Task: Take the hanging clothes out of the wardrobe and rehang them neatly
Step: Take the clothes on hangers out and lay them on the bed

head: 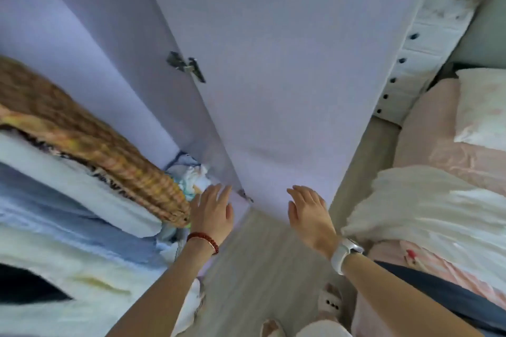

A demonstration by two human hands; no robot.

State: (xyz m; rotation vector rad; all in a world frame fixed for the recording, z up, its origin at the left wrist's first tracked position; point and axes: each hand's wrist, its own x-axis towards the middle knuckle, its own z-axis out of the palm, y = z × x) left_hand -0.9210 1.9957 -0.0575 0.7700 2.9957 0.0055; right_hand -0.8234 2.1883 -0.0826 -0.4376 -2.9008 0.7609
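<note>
We're reaching both hands, left hand [212,209] and right hand [308,209], empty and loose-fingered; hanging clothes [82,172] beside the left are seemingly untouched.

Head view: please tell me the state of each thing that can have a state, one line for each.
wardrobe door: open, swung out toward the person.
left hand: open, fingers straight, holds nothing.
right hand: open, fingers straight, holds nothing.
hanging clothes: in the wardrobe, packed close together.
drawers: all closed.
white cloth: lies crumpled on the bed.
</note>
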